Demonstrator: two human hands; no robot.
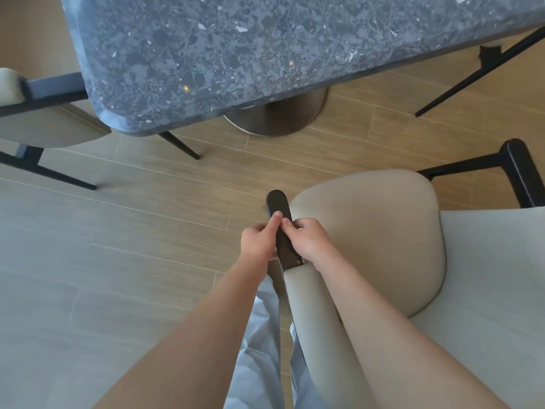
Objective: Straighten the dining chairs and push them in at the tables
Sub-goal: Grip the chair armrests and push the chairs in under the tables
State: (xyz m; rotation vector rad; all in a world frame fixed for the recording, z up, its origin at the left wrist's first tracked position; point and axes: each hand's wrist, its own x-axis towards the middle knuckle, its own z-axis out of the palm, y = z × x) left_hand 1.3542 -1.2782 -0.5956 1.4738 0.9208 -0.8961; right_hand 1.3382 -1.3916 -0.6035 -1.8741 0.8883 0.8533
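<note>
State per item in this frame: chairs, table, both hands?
Beige padded chair with black armrests: pulled out, clear of table.
Grey chair at left: seat partly under tabletop.
Dark speckled stone table: top bare where visible.
Left hand: grips near black armrest.
Right hand: grips same armrest.

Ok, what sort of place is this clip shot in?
Most likely a dining area, in a home or a small restaurant; which one isn't clear. A dark stone-look table stands on a round pedestal base, beige padded chairs sit around it, and both hands grip the armrest of the nearest chair.
</note>
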